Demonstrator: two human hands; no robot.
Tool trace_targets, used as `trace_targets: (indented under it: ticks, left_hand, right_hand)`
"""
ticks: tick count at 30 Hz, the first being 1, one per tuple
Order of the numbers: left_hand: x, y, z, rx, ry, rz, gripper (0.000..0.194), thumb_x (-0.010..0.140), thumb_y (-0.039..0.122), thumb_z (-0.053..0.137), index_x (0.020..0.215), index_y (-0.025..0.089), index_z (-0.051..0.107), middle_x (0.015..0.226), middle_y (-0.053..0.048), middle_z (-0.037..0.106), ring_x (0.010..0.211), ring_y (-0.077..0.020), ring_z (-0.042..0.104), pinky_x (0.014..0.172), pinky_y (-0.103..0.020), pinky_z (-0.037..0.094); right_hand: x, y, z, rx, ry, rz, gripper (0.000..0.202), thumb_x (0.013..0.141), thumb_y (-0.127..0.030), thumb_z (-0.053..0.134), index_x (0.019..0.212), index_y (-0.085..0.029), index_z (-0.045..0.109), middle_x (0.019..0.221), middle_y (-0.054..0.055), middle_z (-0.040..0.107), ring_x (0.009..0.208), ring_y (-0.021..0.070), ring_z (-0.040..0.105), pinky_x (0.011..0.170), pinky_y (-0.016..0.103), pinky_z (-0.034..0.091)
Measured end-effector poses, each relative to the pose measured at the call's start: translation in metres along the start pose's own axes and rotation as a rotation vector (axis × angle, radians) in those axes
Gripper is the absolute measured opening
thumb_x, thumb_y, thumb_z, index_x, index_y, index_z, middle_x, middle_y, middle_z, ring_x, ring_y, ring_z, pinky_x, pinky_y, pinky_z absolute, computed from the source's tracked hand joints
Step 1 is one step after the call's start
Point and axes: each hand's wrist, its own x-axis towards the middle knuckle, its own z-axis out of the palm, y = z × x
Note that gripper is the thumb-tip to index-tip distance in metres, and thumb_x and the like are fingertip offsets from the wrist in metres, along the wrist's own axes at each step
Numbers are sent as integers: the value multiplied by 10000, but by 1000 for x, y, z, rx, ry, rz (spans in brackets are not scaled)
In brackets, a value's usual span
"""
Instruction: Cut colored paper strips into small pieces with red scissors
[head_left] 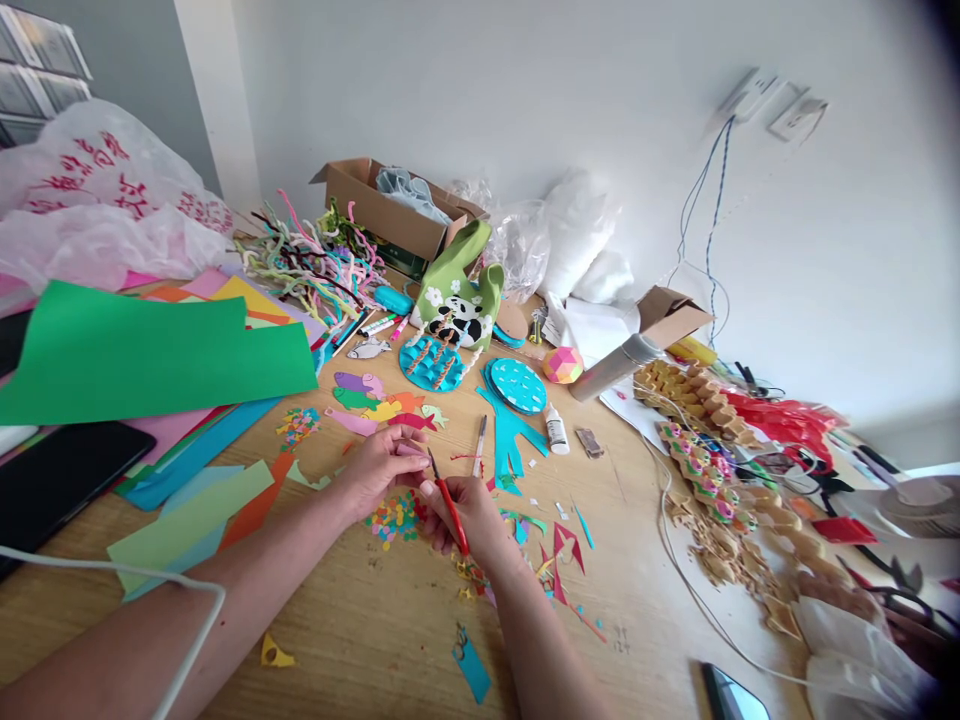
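Near the middle of the table, my left hand (382, 462) pinches a small piece of pink paper (411, 450). My right hand (466, 515) is closed around red-handled scissors (452, 515), whose dark blades point up and left beside the pink paper. Below the hands lies a heap of small colored paper bits (394, 515). Colorful paper fish (382, 408) are spread just beyond my left hand. A blue paper cutout (506, 440) and a pen (481, 440) lie beyond my right hand.
Green paper (150, 355) and a dark phone (75, 480) lie at left. Behind are pipe cleaners (307, 260), a cardboard box (382, 205) and a green panda bag (461, 300). A glue bottle (556, 430), gray cylinder (615, 367) and white cable (675, 560) are at right.
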Motion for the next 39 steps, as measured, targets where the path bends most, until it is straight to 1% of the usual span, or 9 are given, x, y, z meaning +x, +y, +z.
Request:
trace_targets:
  ticks: [6,12,20,39]
  left_hand:
    - [-2,3,1,50,-1,1,398,551,164,750,903,150,565,648,36,580,580,-97,567,558,-215,452]
    - [-1,1,0,72,-15,15,406,566,170,739,929,147,558,639,43,570,577,-95,566,558,-212,453]
    - [1,-1,-2,31,-26,39,422,580,157,727,952,158,528,651,30,613,552,-111,584,556,-239,478]
    - [-1,0,-1,111,-40,44,395,611,194,713,957,152,528,629,24,608,553,-103,556,543,-222,450]
  right_hand:
    - [-2,-3,-1,-16,-17,7,490,696,-620,633,615,-148,531,479,-4,580,340,95,510,330,182,398]
    - [-2,-5,-2,-17,-9,44,488,670,-617,655,617,-152,519,460,-12,565,346,103,521,322,179,398]
    - [-1,-4,-1,-7,-18,15,476,691,-593,652,586,-146,524,478,6,593,331,99,512,317,185,403]
    - [-3,-5,0,1,-17,16,463,705,-581,652,606,-143,537,474,-2,582,349,108,528,329,187,409]
